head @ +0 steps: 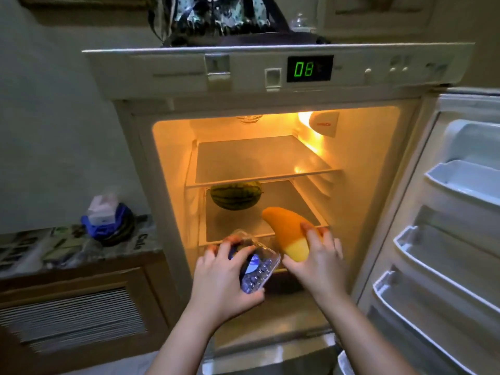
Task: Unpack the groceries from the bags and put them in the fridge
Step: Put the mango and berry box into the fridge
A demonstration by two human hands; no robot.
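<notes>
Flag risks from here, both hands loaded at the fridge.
1. The mango lies half over the second shelf's front edge, with the right hand gripping it; released there, it may tip off.
2. The left hand holds the blueberry box tilted; if the lid is loose, berries could spill.
3. The watermelon sits unbraced on the same shelf; a nudge might roll it.

Fridge display (309, 69): green digits 08 on the control panel above the open compartment.
Lamp cover (324, 123): small red wording, too blurred to read.
Counter covering (142, 240): large letters "Ca", remainder unclear.
Berry box label (251, 266): unreadable.
</notes>
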